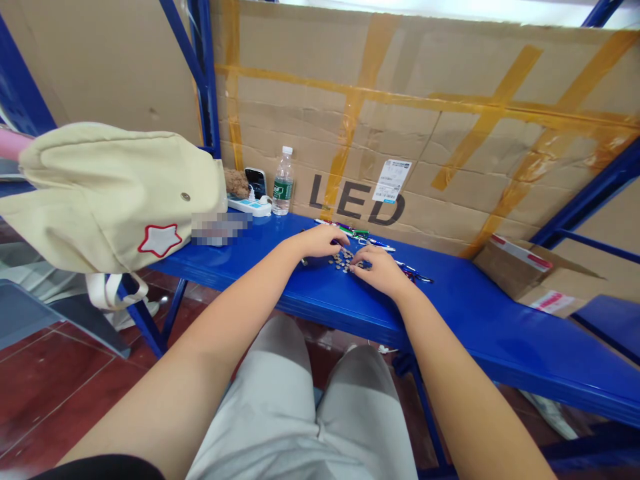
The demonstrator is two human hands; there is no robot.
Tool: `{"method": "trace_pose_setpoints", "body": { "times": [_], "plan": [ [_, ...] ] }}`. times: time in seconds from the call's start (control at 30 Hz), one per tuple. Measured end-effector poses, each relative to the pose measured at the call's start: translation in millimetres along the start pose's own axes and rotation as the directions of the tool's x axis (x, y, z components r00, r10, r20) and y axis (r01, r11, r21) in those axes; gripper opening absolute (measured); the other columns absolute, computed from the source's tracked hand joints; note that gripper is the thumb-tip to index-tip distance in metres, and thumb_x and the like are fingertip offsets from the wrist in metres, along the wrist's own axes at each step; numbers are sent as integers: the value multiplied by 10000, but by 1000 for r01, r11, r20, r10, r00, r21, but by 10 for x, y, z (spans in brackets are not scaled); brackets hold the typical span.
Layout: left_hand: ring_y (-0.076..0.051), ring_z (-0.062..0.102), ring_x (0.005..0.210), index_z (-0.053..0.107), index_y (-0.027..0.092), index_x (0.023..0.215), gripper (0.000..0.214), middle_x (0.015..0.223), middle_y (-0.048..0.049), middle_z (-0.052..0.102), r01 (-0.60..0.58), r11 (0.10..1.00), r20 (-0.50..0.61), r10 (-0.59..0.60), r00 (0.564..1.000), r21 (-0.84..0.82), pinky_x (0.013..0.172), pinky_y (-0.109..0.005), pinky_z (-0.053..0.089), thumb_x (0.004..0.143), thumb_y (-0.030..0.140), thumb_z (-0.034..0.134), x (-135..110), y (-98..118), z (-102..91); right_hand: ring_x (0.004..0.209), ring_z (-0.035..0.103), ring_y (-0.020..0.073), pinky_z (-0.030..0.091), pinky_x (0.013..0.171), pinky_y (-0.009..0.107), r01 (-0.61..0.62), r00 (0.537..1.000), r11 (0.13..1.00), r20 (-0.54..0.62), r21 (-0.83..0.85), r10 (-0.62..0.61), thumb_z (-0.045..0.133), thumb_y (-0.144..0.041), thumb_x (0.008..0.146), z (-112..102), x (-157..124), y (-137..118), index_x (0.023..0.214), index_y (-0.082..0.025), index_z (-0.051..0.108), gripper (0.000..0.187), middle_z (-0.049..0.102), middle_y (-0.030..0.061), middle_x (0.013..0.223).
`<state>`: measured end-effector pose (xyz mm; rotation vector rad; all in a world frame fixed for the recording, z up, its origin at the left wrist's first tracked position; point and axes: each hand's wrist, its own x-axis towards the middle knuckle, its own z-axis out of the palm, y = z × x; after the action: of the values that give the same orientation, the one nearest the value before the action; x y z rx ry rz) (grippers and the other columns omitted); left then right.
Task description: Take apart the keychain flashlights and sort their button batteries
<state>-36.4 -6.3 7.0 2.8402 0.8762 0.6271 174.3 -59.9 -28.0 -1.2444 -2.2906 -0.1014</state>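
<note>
Small round metallic-looking pieces point(341, 261) lie loosely scattered on the blue tabletop; I cannot make out whether they are coins or buttons. My left hand point(324, 241) reaches in from the left, fingers loosely bent and apart, its tips over the back edge of the pieces. From the right comes my right hand point(379, 268), with curved, parted fingers touching down at the pieces' right side. I see nothing held in either hand. Just behind both hands lies a row of pens point(357, 233), partly hidden. More slim items point(415, 273) lie to the right of my right hand.
A cream bag point(115, 193) with a star patch stands at the left. Behind are a water bottle point(283, 183), a white power strip point(257, 208) and a phone point(256, 181). A large cardboard sheet point(310, 133) backs the table. An open carton point(540, 273) sits at the right.
</note>
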Motion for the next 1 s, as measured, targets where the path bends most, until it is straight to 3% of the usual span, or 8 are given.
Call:
{"method": "trace_pose_setpoints", "body": {
  "times": [0.17, 0.3, 0.4, 0.6, 0.77, 1.0],
  "plan": [
    [-218, 625, 1059, 693, 192, 1106, 297, 1154, -56, 693, 274, 959, -129, -262, 956, 79, 934, -305, 469, 857, 199, 531, -30, -300, -58, 965, 614, 228, 449, 940, 412, 8, 998, 1000, 67, -6, -8, 643, -233, 813, -9, -23, 24, 826, -221, 733, 92, 688, 76, 1013],
    [-227, 607, 1100, 714, 225, 1036, 245, 1150, -47, 701, 494, 862, -173, -473, 864, 114, 954, -308, 454, 823, 190, 600, -80, -573, -88, 957, 616, 213, 458, 936, 408, 3, 995, 1000, 98, -25, -1, 633, -213, 834, -4, -15, 52, 840, -206, 721, 89, 687, 80, 1021],
    [-232, 613, 1096, 706, 222, 1045, 226, 1158, -64, 693, 590, 801, -157, -573, 804, 103, 951, -341, 467, 839, 198, 617, -114, -714, -72, 951, 617, 192, 458, 940, 422, 6, 994, 999, 114, -53, 0, 621, -245, 873, 26, 0, 88, 868, -177, 691, 98, 684, 63, 997],
    [-199, 618, 1073, 643, 154, 1101, 272, 1176, -84, 650, 565, 823, -47, -563, 825, 62, 959, -433, 494, 922, 350, 586, -107, -777, -10, 977, 616, 182, 485, 909, 423, -17, 992, 994, 122, -104, 29, 574, -334, 929, 60, 6, 109, 916, -160, 656, 192, 669, 51, 1015],
    [-174, 655, 1028, 744, 246, 989, 218, 1127, -4, 718, 553, 832, -31, -552, 833, 50, 921, -229, 478, 810, 210, 625, -73, -684, -26, 980, 617, 195, 476, 927, 428, -15, 992, 997, 123, -80, 25, 611, -276, 891, 11, -13, 60, 889, -179, 695, 128, 678, 72, 1038],
    [-135, 685, 747, 763, 239, 961, 296, 815, 5, 758, 521, 853, 45, -522, 852, 33, 773, -202, 498, 795, 160, 531, -56, -413, -26, 953, 624, 212, 472, 926, 423, -28, 994, 997, 105, -67, 35, 586, -239, 880, 3, -1, 55, 840, -191, 720, 147, 696, 84, 1001]
  ]
}}
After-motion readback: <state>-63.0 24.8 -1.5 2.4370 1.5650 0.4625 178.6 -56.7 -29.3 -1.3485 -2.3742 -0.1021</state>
